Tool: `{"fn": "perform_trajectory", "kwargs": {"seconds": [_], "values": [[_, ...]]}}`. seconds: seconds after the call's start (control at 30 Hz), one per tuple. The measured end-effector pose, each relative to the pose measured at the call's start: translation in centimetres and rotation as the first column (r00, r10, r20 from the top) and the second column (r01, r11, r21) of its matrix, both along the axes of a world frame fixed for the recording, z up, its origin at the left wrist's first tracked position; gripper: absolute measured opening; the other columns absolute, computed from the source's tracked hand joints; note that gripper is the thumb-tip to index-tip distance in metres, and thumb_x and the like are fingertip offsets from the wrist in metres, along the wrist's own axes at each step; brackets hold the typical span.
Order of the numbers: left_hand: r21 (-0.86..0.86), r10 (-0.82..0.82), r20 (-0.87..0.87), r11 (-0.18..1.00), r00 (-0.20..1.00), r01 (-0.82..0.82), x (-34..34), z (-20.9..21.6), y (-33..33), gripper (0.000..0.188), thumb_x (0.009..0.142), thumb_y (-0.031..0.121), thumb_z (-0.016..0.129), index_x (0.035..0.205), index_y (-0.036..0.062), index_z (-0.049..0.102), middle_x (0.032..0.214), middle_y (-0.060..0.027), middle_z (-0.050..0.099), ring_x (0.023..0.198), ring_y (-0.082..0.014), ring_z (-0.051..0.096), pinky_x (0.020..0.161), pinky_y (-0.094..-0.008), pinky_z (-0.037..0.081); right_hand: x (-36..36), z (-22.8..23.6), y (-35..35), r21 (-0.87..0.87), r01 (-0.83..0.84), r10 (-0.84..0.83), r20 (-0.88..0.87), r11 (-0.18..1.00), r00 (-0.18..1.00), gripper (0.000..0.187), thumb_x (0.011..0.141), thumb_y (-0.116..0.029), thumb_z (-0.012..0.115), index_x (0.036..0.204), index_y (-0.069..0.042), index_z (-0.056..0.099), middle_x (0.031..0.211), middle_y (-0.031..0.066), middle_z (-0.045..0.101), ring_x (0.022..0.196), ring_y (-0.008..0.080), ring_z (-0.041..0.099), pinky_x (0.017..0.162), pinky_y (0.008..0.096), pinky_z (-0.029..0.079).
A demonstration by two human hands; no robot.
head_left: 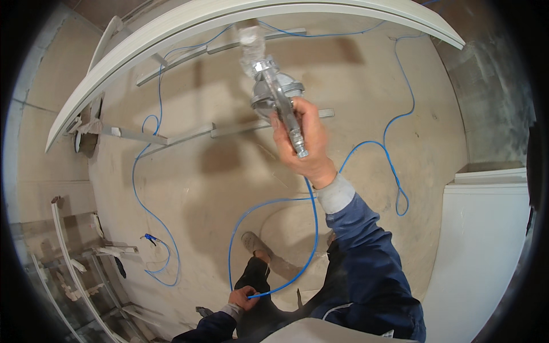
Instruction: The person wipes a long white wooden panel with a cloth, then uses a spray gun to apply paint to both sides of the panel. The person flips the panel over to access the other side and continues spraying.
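Observation:
My right hand (pixel 309 146) is wrapped around a metal spray gun (pixel 278 94), held out in front of me near the long white panel (pixel 343 7). The gun has a rounded silver cup, and its nose end points away from me. From beneath that hand a blue air hose (pixel 316 228) runs down and loops toward my body. Low in the view, close to my leg, my left hand (pixel 243 298) is closed on this hose. A whitish blur beyond the gun's nose hides what lies there.
Metal stands (pixel 140 134) support the panel, their feet on the floor. More blue hose (pixel 394 120) trails at right. A blue-handled blow gun (pixel 151 238) lies at left beside a rack (pixel 74 257). White panels (pixel 480 246) stand on the right.

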State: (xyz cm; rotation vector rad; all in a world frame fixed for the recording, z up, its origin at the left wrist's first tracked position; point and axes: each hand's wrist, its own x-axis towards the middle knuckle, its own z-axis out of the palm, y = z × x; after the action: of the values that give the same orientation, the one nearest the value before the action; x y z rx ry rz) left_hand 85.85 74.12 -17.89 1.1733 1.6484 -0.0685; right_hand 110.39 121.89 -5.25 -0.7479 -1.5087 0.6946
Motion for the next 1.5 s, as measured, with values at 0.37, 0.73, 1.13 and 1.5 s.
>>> {"fn": "perform_trajectory", "kwargs": {"seconds": [0.37,0.73,1.13,1.5], "values": [[-0.102,0.000,-0.008,0.995,1.000,0.000,-4.2,-1.1,-3.1,0.038,0.085,0.054,0.071,0.095,0.0163,0.072,0.075,-0.0130,0.072,0.075,-0.0351,0.072,0.069,-0.0432,0.056,-10.6,-1.0,-2.7,-0.036,-0.066,0.065,-0.016,0.997,0.998,0.047,0.094,-0.012,0.072,0.132,0.001,0.050,0.108,0.0156,0.068,0.089,0.0257,0.068,0.080,0.0350,0.054],[-0.075,0.018,0.019,0.997,1.000,-0.016,-1.0,-2.7,-2.6,0.037,0.083,0.052,0.072,0.093,0.0164,0.073,0.076,-0.0133,0.072,0.074,-0.0349,0.072,0.068,-0.0427,0.056,-4.3,-3.9,-0.1,0.109,0.209,-0.209,-0.011,0.972,0.978,0.050,0.090,-0.002,0.074,0.130,0.002,0.043,0.098,0.0123,0.065,0.078,0.0180,0.066,0.068,0.0304,0.054],[-0.089,-0.100,-0.030,0.991,0.995,0.097,6.0,-1.5,1.6,0.038,0.082,0.051,0.073,0.100,0.0170,0.075,0.082,-0.0136,0.075,0.079,-0.0324,0.074,0.073,-0.0422,0.058,8.9,-2.9,1.5,0.123,0.385,-0.389,0.004,0.914,0.921,0.047,0.091,0.000,0.073,0.129,0.002,0.045,0.100,0.0121,0.063,0.080,0.0165,0.065,0.070,0.0292,0.054],[-0.024,-0.165,0.021,0.986,0.986,0.166,15.1,-0.8,6.5,0.039,0.080,0.047,0.076,0.097,0.0114,0.075,0.077,-0.0114,0.075,0.076,-0.0265,0.075,0.072,-0.0368,0.059,23.3,-0.5,4.5,0.198,0.512,-0.518,-0.024,0.836,0.855,0.042,0.093,0.000,0.069,0.128,0.002,0.046,0.091,0.0066,0.063,0.074,0.0094,0.062,0.067,0.0251,0.052]]}}
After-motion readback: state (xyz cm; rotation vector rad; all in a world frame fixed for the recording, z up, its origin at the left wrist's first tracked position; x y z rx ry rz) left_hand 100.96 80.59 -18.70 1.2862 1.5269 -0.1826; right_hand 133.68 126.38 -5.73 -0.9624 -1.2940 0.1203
